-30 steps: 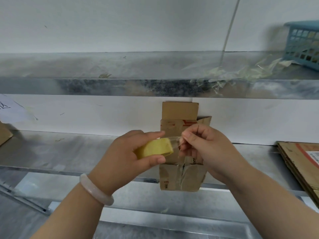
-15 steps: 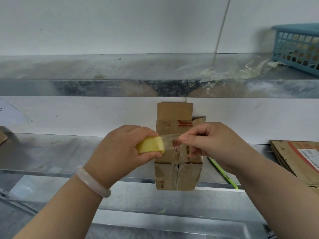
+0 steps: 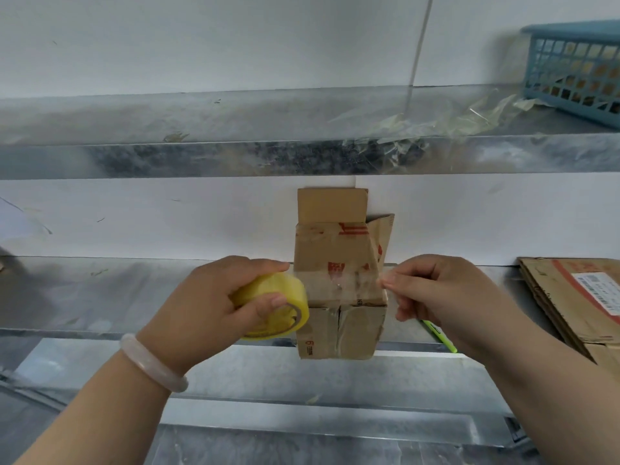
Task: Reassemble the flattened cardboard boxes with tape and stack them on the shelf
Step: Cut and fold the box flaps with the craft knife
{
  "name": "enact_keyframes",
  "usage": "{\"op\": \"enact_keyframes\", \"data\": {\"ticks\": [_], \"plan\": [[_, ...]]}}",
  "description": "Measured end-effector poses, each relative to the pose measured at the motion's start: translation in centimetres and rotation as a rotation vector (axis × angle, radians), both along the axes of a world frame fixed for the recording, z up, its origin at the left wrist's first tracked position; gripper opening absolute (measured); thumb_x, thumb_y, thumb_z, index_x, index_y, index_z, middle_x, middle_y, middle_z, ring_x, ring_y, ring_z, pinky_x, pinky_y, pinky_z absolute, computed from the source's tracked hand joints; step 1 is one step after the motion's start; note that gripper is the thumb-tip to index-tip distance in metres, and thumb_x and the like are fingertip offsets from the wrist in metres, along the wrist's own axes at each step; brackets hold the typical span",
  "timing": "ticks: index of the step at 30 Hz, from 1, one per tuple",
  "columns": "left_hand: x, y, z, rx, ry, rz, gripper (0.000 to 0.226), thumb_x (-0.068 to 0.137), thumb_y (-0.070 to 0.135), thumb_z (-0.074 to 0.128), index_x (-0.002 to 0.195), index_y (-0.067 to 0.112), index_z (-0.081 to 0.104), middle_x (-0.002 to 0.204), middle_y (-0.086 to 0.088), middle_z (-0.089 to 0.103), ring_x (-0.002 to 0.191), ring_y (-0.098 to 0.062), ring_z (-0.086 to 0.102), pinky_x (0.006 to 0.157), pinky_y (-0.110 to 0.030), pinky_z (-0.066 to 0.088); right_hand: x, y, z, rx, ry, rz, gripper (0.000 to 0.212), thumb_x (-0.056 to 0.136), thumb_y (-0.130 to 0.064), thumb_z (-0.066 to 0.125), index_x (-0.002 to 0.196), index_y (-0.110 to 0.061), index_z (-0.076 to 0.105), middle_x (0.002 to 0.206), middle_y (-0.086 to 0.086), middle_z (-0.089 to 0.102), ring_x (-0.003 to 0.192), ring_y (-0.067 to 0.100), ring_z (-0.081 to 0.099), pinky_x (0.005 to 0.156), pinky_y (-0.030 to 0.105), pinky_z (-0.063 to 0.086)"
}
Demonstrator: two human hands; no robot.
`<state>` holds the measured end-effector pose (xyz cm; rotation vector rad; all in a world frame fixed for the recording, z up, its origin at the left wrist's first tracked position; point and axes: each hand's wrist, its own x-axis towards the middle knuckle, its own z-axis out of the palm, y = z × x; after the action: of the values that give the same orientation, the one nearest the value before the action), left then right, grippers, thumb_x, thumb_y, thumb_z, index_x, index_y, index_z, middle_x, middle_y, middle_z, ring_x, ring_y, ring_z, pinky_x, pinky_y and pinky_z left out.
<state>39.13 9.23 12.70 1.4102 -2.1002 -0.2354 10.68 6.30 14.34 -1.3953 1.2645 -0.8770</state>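
- Left hand [image 3: 214,303]: fingers and thumb are curled round a yellow tape roll [image 3: 273,308], held just left of the box; a pale bracelet [image 3: 151,362] is worn on the wrist.
- Right hand [image 3: 446,293]: the free end of a clear tape strip [image 3: 345,283] is pinched at the fingertips, and the strip is stretched in front of the box.
- Cardboard box [image 3: 339,250]: set on the lower shelf [image 3: 117,297], top flap raised, near end overhanging the edge.
- Flattened cardboard [image 3: 577,297]: laid on the same shelf, far right.
- Blue basket [image 3: 577,65]: placed on the upper shelf [image 3: 167,119].

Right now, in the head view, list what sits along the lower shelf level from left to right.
left hand → tape roll it grips → cardboard box → right hand pinching the tape end → flattened cardboard
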Motion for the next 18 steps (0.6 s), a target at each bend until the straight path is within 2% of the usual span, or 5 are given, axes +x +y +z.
{"op": "enact_keyframes", "data": {"ticks": [2, 4, 7, 10, 18], "plan": [[0.0, -0.4, -0.6, -0.099, -0.301, 0.077, 0.048, 0.080, 0.070, 0.044, 0.118, 0.046, 0.060, 0.078, 0.021, 0.055, 0.072, -0.001, 0.054, 0.060, -0.019, 0.045, -0.5, 0.1, -0.5, -0.013, 0.048, -0.021, 0.013, 0.081, -0.025, 0.074, 0.072, -0.015, 0.076, 0.065, 0.008, 0.068, 0.060, 0.018, 0.065, 0.070, 0.034, 0.057], [-0.1, -0.7, -1.2, -0.139, -0.410, 0.113, 0.053, 0.080, 0.072, 0.041, 0.119, 0.042, 0.060, 0.074, 0.019, 0.052, 0.065, -0.005, 0.053, 0.052, -0.022, 0.045, -0.8, 0.2, -0.8, -0.019, 0.074, -0.019, 0.012, 0.082, -0.025, 0.074, 0.071, -0.021, 0.076, 0.069, 0.007, 0.070, 0.062, 0.018, 0.067, 0.065, 0.026, 0.053], [0.0, -0.8, -1.5, -0.116, -0.329, 0.030, 0.055, 0.081, 0.076, 0.036, 0.120, 0.042, 0.055, 0.079, 0.020, 0.054, 0.070, -0.004, 0.054, 0.056, -0.023, 0.046, -1.1, 0.0, -1.9, -0.010, 0.076, -0.066, 0.015, 0.082, -0.022, 0.074, 0.068, -0.022, 0.076, 0.067, -0.001, 0.070, 0.061, 0.015, 0.067, 0.057, 0.019, 0.048], [0.5, -1.0, -1.9, -0.055, -0.144, -0.109, 0.048, 0.091, 0.069, 0.028, 0.121, 0.040, 0.052, 0.093, 0.019, 0.061, 0.080, -0.001, 0.055, 0.066, -0.019, 0.046, -1.3, -0.2, -2.9, 0.004, 0.127, -0.095, 0.015, 0.083, -0.025, 0.075, 0.068, -0.022, 0.075, 0.067, -0.003, 0.070, 0.060, 0.013, 0.067, 0.063, 0.023, 0.047], [0.7, -2.2, -3.7, -0.189, -0.338, 0.074, 0.068, 0.085, 0.078, 0.020, 0.107, 0.029, 0.061, 0.079, 0.008, 0.069, 0.067, -0.016, 0.064, 0.054, -0.023, 0.044, -1.2, -0.5, -4.1, 0.012, 0.190, -0.090, 0.011, 0.084, -0.030, 0.073, 0.076, -0.022, 0.074, 0.074, -0.005, 0.072, 0.061, 0.009, 0.068, 0.066, 0.023, 0.048]]}}
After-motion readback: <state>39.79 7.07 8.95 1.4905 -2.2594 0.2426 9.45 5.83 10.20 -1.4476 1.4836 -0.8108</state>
